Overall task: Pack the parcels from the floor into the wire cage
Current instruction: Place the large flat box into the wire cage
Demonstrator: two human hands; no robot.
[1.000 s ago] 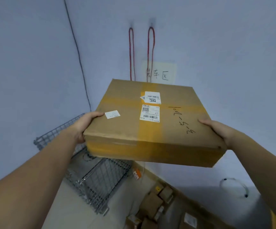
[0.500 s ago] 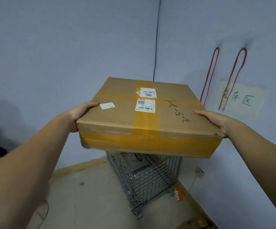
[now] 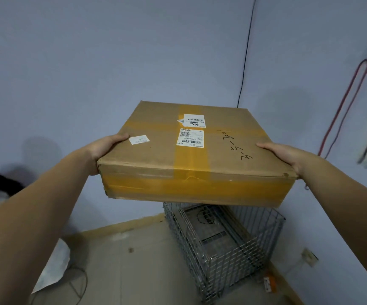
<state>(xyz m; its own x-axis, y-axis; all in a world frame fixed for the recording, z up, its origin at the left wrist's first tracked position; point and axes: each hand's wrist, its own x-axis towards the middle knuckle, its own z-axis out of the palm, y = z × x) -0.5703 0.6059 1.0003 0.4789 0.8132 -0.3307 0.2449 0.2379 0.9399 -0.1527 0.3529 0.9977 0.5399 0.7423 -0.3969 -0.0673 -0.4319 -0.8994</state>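
Lighting is dim, even and bluish. Soft shadows fall on the wall (image 3: 134,62) left and right of the fingers. Wide-angle distortion bends the frame edges. Outer regions are slightly blurred.

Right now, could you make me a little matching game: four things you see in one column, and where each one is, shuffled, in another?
Things:
1. cardboard box
2. wire cage
3. red loop of cord
4. white label with NC

Places:
A. stands on the floor in the corner
B. hangs on the wall at right
C. held up between the left hand and right hand
D. stuck on top of the box

Pairs: 1-C, 2-A, 3-B, 4-D
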